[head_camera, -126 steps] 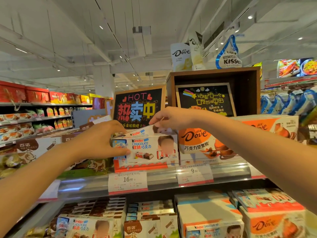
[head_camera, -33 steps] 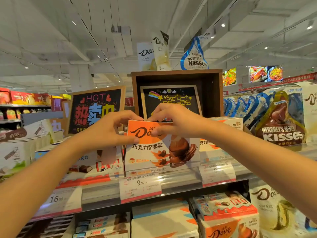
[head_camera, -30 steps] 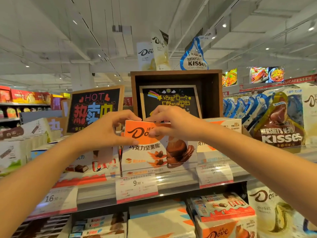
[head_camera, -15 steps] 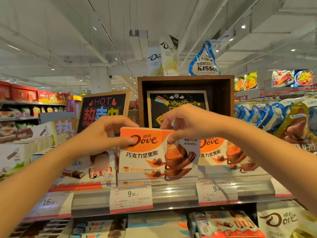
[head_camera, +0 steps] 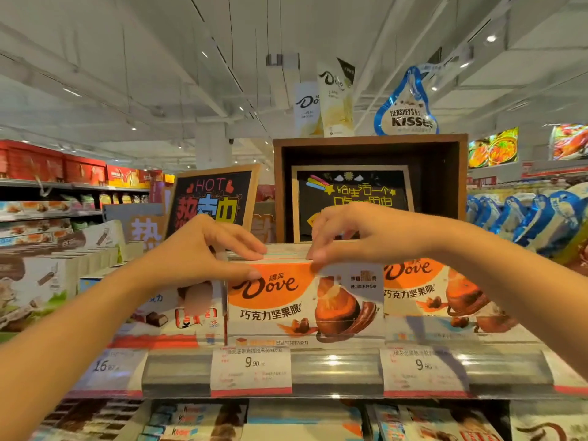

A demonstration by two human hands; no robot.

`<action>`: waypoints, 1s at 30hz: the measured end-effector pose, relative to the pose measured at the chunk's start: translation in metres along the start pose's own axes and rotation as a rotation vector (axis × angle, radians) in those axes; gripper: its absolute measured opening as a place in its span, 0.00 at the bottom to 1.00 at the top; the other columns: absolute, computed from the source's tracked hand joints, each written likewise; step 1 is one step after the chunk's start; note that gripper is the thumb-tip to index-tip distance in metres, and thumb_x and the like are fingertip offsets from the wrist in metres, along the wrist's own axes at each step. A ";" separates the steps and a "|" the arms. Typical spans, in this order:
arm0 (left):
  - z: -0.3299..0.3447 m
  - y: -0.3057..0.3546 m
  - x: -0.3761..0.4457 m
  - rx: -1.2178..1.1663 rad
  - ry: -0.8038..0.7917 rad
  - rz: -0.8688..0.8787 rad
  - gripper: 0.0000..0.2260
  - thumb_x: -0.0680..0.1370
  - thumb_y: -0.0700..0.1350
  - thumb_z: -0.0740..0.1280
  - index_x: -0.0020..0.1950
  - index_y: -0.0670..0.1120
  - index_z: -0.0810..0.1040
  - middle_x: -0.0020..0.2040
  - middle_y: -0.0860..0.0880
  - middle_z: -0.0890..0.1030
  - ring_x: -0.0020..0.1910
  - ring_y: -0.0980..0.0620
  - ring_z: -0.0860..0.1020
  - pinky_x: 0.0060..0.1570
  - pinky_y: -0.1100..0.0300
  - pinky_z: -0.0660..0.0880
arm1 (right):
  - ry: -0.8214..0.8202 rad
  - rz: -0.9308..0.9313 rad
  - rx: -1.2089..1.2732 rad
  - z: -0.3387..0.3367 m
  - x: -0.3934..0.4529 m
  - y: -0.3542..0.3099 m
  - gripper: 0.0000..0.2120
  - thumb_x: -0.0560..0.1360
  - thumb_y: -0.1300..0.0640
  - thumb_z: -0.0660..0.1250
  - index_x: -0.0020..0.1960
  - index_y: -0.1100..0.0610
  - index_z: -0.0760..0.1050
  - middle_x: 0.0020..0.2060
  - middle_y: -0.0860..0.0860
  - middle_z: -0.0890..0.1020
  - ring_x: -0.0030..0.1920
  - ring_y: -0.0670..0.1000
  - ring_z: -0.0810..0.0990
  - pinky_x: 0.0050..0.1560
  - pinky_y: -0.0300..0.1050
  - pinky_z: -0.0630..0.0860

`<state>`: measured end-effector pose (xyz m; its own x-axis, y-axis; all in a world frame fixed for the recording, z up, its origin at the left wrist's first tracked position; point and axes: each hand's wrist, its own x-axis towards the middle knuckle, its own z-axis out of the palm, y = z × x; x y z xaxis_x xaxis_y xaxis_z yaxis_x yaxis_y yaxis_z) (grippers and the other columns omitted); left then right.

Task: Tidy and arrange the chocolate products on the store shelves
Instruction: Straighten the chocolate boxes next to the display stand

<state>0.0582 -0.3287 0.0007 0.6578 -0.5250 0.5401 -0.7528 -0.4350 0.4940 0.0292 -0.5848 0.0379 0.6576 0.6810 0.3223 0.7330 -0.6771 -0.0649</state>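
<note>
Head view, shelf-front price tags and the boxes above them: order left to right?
Tags: 16-something tag → middle 9.90 tag → right 9-something tag. Boxes: Kinder box → Dove box pinched by both hands → second Dove box.

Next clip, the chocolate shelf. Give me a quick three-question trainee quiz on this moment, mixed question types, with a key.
1. True or false: both hands touch the top edge of the orange Dove box.
2. The price tag under that box reads: A) 16.90 B) 9.90 C) 5.90
3. Fill in: the bag above the wooden display box says Hershey's ____.

Key: 1 true, left hand and right hand; 2 B; 3 Kisses, on the Kisses bag.
</note>
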 end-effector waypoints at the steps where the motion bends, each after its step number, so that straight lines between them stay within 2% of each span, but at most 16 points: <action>1: 0.000 -0.001 0.000 0.002 0.003 0.000 0.12 0.63 0.48 0.75 0.45 0.49 0.85 0.49 0.56 0.83 0.51 0.60 0.80 0.48 0.68 0.76 | 0.021 0.022 0.045 -0.004 0.003 0.005 0.11 0.76 0.50 0.63 0.54 0.50 0.80 0.52 0.45 0.79 0.55 0.44 0.76 0.54 0.38 0.72; 4: 0.001 -0.002 0.002 0.090 0.038 0.009 0.15 0.62 0.49 0.76 0.48 0.54 0.84 0.51 0.62 0.81 0.51 0.64 0.78 0.47 0.72 0.74 | 0.065 0.130 0.061 -0.009 0.017 0.019 0.09 0.78 0.58 0.61 0.56 0.54 0.77 0.54 0.48 0.79 0.56 0.45 0.76 0.57 0.38 0.73; 7: 0.000 -0.005 0.001 0.208 0.055 0.025 0.25 0.60 0.56 0.78 0.53 0.59 0.76 0.53 0.66 0.77 0.54 0.66 0.75 0.49 0.72 0.73 | -0.035 0.161 -0.010 -0.011 0.029 0.024 0.06 0.76 0.58 0.65 0.52 0.52 0.78 0.55 0.51 0.78 0.57 0.49 0.75 0.58 0.42 0.71; 11: -0.001 -0.010 0.001 0.222 0.041 0.065 0.20 0.57 0.62 0.75 0.45 0.56 0.78 0.55 0.65 0.76 0.57 0.63 0.74 0.50 0.65 0.76 | -0.153 0.157 0.021 -0.010 0.035 0.025 0.05 0.74 0.54 0.68 0.49 0.50 0.81 0.56 0.49 0.78 0.62 0.50 0.73 0.64 0.49 0.69; 15: -0.002 -0.010 0.000 0.179 0.030 0.068 0.21 0.57 0.68 0.73 0.40 0.55 0.80 0.55 0.65 0.77 0.55 0.63 0.76 0.46 0.60 0.79 | -0.195 0.159 0.050 -0.012 0.042 0.028 0.06 0.74 0.52 0.68 0.49 0.50 0.81 0.52 0.46 0.80 0.57 0.46 0.76 0.61 0.44 0.71; 19: -0.002 -0.008 -0.001 0.143 0.046 0.036 0.17 0.57 0.62 0.74 0.37 0.53 0.81 0.56 0.66 0.77 0.53 0.61 0.77 0.46 0.55 0.79 | -0.202 0.152 0.000 -0.010 0.049 0.028 0.06 0.74 0.55 0.68 0.51 0.53 0.80 0.49 0.46 0.81 0.52 0.44 0.78 0.54 0.37 0.71; 23: -0.002 -0.009 -0.001 0.117 0.048 0.019 0.15 0.58 0.60 0.75 0.36 0.53 0.81 0.57 0.66 0.77 0.52 0.55 0.79 0.46 0.52 0.79 | -0.224 0.158 -0.001 -0.012 0.053 0.027 0.06 0.74 0.55 0.68 0.50 0.53 0.81 0.55 0.49 0.81 0.54 0.45 0.77 0.50 0.31 0.70; 26: -0.002 -0.011 0.000 0.096 0.041 0.021 0.15 0.57 0.61 0.75 0.36 0.53 0.81 0.58 0.66 0.77 0.55 0.58 0.77 0.47 0.56 0.79 | -0.272 0.172 0.004 -0.014 0.056 0.026 0.09 0.74 0.54 0.68 0.53 0.54 0.81 0.60 0.50 0.78 0.58 0.47 0.76 0.54 0.34 0.70; 30: -0.002 -0.012 0.001 0.067 0.033 0.025 0.15 0.57 0.60 0.76 0.36 0.52 0.81 0.58 0.67 0.76 0.58 0.65 0.74 0.46 0.62 0.79 | -0.389 0.203 -0.010 -0.019 0.058 0.020 0.12 0.75 0.54 0.66 0.58 0.54 0.79 0.66 0.50 0.74 0.66 0.49 0.70 0.66 0.43 0.65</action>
<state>0.0676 -0.3224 -0.0032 0.6387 -0.5120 0.5744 -0.7680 -0.4709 0.4341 0.0783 -0.5642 0.0728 0.8061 0.5870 -0.0758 0.5818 -0.8093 -0.0807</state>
